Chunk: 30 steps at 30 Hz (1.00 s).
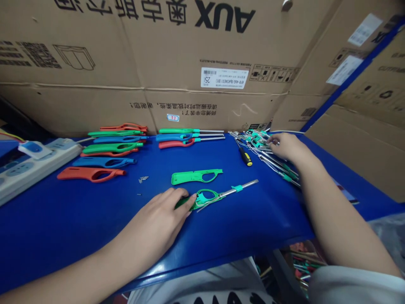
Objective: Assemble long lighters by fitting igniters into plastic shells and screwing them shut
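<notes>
My left hand (167, 213) is closed on the grip end of a green lighter shell half (218, 196), pressing it to the blue table. A teal trigger (201, 199), thin wires and a metal tube (243, 185) with a teal collar lie in that shell. Just behind it rests a matching green shell half (196, 177), bare inside. My right hand (286, 145) reaches into a pile of metal tubes with teal parts and white wires (256, 139). Its fingers are curled together there; what they pinch is too small to make out.
A black and yellow screwdriver (245, 157) lies beside the pile. Several coloured lighter shells (91, 173) are stacked at left, near small metal pins (143, 179) and a white power strip (38, 162). Lighters with tubes (190, 137) lie at the back against a cardboard wall (177, 97).
</notes>
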{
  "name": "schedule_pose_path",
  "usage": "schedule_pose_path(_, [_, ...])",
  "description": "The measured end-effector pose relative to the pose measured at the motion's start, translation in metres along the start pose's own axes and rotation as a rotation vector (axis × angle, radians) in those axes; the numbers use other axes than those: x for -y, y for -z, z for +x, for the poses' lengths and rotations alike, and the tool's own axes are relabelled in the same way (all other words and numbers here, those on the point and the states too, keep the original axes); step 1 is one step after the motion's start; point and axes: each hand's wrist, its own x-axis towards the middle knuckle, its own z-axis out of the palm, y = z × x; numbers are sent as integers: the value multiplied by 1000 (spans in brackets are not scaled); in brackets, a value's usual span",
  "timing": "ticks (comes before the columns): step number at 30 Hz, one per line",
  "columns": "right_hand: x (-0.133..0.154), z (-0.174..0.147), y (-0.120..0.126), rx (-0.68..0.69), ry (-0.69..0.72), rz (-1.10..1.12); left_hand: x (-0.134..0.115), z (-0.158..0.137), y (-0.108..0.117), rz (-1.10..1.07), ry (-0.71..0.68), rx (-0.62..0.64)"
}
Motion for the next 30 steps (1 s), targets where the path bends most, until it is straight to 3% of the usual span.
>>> schedule_pose_path(10, [2, 5, -20, 2, 65, -19, 1, -8, -6, 15, 29, 50])
schedule_pose_path(19, [1, 7, -19, 31, 89, 18, -2, -7, -3, 25, 54, 149])
schedule_pose_path(30, [5, 3, -11, -187, 223, 166, 8, 0, -11, -175, 29, -37])
